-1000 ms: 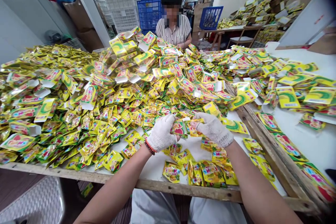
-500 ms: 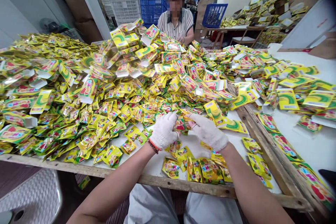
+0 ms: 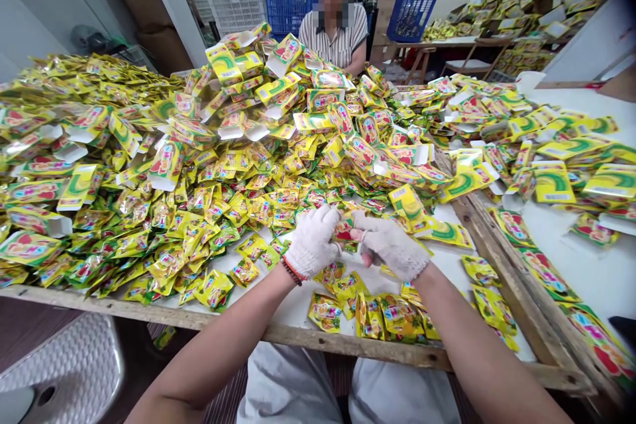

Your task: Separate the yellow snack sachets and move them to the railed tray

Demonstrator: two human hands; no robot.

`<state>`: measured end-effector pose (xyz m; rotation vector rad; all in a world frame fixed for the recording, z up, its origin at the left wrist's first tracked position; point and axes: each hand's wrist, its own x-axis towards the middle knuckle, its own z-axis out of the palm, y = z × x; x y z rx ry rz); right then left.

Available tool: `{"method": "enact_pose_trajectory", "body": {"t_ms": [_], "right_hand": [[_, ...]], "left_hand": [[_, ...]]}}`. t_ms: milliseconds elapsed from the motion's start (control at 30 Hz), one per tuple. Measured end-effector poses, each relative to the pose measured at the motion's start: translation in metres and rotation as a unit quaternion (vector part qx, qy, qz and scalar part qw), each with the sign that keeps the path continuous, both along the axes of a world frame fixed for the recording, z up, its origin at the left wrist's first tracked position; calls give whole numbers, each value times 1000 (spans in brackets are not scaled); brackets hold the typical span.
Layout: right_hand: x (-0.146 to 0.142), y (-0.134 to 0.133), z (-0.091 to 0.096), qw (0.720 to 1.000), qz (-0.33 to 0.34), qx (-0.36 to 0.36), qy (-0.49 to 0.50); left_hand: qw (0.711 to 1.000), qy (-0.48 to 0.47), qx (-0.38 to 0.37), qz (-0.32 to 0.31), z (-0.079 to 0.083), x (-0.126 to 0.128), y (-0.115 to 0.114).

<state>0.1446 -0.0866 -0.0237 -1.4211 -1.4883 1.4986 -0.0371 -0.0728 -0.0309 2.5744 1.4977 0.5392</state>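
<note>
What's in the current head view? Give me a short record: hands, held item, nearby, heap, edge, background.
left hand: white-gloved left hand, fingers closed on a small printed pack
right hand: white-gloved right hand, fingertips at the pack; grip unclear
nearby: yellow sachets towards the front edge
heap: mixed sachets and cartons, beyond the hands
edge: wooden rim
background: person in striped shirt, blue basket

Over the bench (image 3: 297, 309), the gloved left hand (image 3: 313, 242) grips a small pack (image 3: 344, 230), partly hidden, with the gloved right hand (image 3: 396, 248) close beside it. Loose packets (image 3: 399, 315) lie near the wooden edge (image 3: 358, 346); ahead, packets and boxes (image 3: 223, 65) are heaped before a person (image 3: 330, 40) in a striped shirt.
</note>
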Motion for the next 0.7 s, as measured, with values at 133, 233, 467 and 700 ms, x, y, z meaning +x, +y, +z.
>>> {"method": "enact_pose_trajectory", "body": {"t_ms": [133, 233, 467, 700], "right_hand": [[-5, -2, 0, 999, 50, -11, 4], [-3, 1, 0, 1000, -20, 6, 21], [4, 6, -3, 997, -72, 6, 33], [8, -4, -6, 994, 32, -84, 65]], "left_hand": [[993, -94, -26, -61, -1, -4, 1], [956, -280, -79, -40, -2, -10, 8], [826, -429, -366, 2, -11, -10, 13], [809, -424, -407, -27, -9, -13, 5]]}}
